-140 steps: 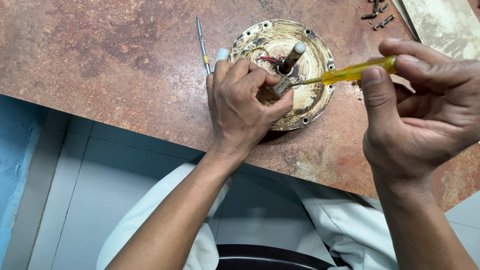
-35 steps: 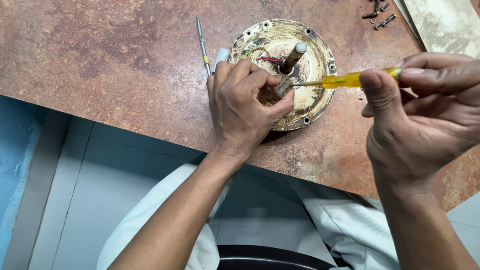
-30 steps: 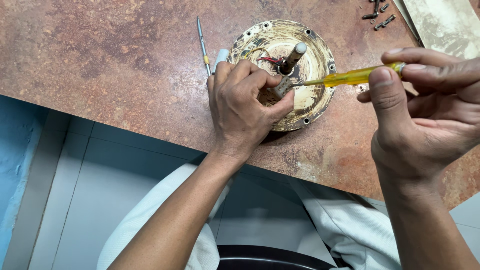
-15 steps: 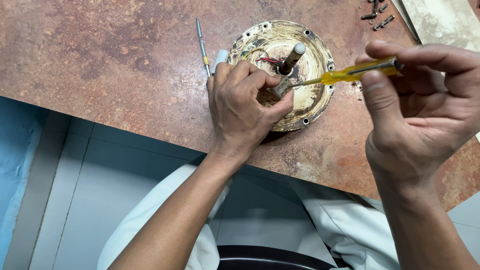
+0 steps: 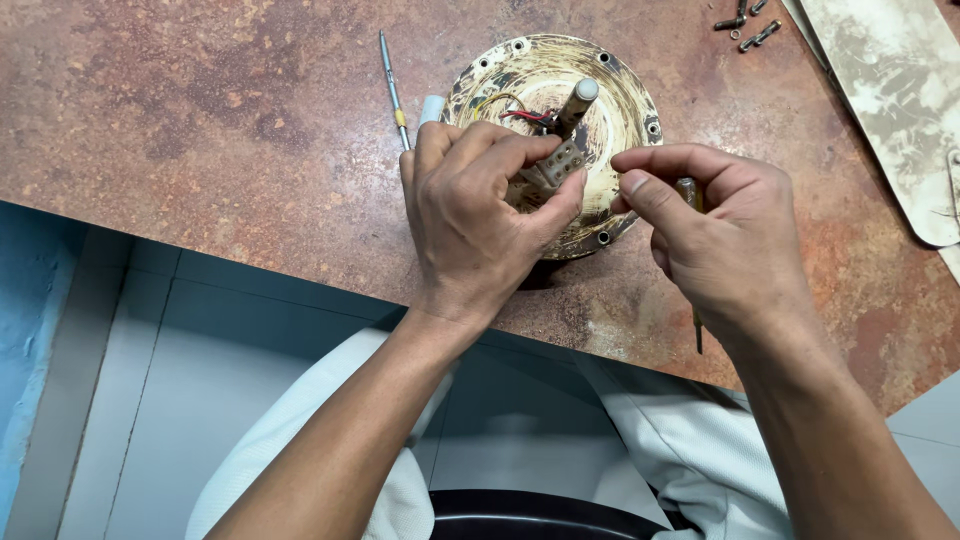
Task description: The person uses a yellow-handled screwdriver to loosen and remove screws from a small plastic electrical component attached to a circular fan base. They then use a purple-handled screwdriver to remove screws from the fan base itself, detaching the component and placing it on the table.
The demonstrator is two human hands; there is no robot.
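Motor housing (image 5: 620, 90) holds wires, shaft; left hand (image 5: 480, 215) pinches connector block (image 5: 560, 162); right hand (image 5: 725, 245) grips screwdriver (image 5: 690, 195).

No packages, labels, signs or screens show anywhere in this view
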